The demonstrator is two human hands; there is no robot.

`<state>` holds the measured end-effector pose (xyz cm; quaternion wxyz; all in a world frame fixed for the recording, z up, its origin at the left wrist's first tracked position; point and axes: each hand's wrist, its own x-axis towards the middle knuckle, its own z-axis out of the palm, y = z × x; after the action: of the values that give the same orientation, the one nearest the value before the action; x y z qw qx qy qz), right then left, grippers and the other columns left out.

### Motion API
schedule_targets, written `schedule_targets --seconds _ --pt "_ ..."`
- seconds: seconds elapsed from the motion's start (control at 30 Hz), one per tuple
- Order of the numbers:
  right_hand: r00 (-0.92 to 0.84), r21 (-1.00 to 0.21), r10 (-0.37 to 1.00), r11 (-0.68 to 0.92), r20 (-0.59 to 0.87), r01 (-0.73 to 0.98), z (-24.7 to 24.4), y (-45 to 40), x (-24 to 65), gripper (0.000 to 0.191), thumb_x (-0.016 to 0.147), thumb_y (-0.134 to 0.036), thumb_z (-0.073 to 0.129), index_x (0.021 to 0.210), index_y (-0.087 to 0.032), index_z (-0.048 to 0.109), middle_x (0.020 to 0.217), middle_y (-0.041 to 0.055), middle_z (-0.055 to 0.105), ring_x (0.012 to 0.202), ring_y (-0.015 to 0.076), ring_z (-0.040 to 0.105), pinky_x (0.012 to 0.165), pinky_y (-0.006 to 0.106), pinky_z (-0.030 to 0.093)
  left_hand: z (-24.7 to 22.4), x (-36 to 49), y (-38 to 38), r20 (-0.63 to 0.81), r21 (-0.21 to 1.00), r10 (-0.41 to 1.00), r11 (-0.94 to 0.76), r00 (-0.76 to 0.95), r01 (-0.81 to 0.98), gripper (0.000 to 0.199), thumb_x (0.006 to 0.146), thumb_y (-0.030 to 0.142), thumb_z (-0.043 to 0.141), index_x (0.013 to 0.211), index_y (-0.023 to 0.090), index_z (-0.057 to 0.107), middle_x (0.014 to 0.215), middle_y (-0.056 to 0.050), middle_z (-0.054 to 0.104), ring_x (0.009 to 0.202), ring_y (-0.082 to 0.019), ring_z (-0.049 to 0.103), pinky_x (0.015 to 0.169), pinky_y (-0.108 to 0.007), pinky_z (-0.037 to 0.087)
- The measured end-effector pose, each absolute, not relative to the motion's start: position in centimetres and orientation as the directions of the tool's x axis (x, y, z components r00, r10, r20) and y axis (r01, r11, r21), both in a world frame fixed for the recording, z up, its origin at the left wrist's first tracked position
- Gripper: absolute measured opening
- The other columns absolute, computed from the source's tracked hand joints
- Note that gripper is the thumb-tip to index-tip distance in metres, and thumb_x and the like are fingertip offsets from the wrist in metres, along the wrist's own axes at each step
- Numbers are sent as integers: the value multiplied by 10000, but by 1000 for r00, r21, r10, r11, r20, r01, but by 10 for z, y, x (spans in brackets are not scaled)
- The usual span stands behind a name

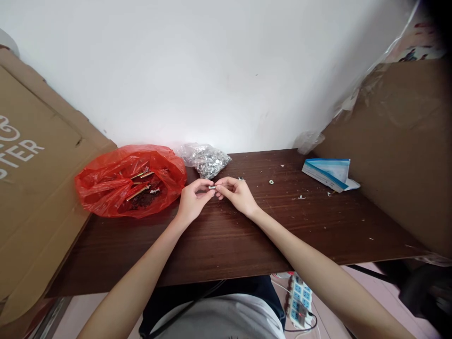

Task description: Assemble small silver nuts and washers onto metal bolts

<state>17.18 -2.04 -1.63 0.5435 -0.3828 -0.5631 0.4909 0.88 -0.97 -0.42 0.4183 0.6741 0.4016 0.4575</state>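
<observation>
Over the middle of the dark wooden table, my left hand (193, 200) and my right hand (239, 194) meet at the fingertips. Between them is a small silver bolt (212, 187), short and lying roughly level. Thumb and fingers of my left hand pinch its left end, and those of my right hand close on its right end, which they partly hide. Just behind the hands lies a clear plastic bag (208, 160) full of small shiny metal pieces. To the left, an open red plastic bag (130, 181) holds several long brass-coloured bolts and a dark heap of small parts.
A brown cardboard box (38, 188) walls off the left side, another cardboard panel (395, 155) the right. A blue and white packet (328, 174) lies at the right, near a small greenish ring (271, 181) and scraps. Below the table edge is a power strip (299, 301).
</observation>
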Motion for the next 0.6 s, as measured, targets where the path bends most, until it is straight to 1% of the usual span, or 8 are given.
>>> schedule_targets --seconds 0.13,0.23,0.33,0.4,0.5,0.6 --pt "-98 -956 951 294 293 -11 -16 -22 172 296 774 -428 669 905 -169 612 750 29 644 658 140 616 639 302 544 -5 8 -9 250 952 935 -285 250 111 264 701 257 729 935 139 702 897 -81 728 828 -209 693 811 -364 569" --pt "-75 -950 948 312 311 1 -16 -23 173 296 766 -414 682 922 -178 594 734 16 636 639 137 613 630 299 542 -6 8 -9 221 969 948 -239 227 57 303 673 265 760 939 125 722 869 -85 739 782 -224 705 808 -397 582" --pt "-68 -955 953 294 295 -31 -16 -22 174 297 731 -406 718 870 -167 611 715 17 644 621 134 615 644 307 548 -4 9 -10 180 983 963 -182 199 -9 343 647 281 788 941 112 734 844 -87 746 732 -232 711 751 -407 607" --pt "-87 -959 955 279 283 -51 -16 -22 175 305 721 -397 728 893 -161 640 750 35 673 648 143 637 689 329 559 -2 9 -11 162 986 970 -155 182 -56 359 627 283 804 933 108 740 842 -88 749 724 -234 712 730 -408 617" --pt "-119 -961 956 255 267 -111 -15 -23 174 339 725 -390 729 968 -163 662 835 61 709 739 170 677 790 382 569 1 9 -11 152 984 977 -135 148 -114 381 603 287 823 929 107 740 860 -94 749 727 -232 714 744 -420 618" --pt "-114 -957 961 229 251 -175 -13 -23 174 342 702 -394 750 945 -167 670 861 61 717 771 180 689 822 406 576 2 9 -11 140 981 982 -120 128 -149 410 581 296 838 931 108 736 890 -103 746 764 -241 715 778 -439 610"
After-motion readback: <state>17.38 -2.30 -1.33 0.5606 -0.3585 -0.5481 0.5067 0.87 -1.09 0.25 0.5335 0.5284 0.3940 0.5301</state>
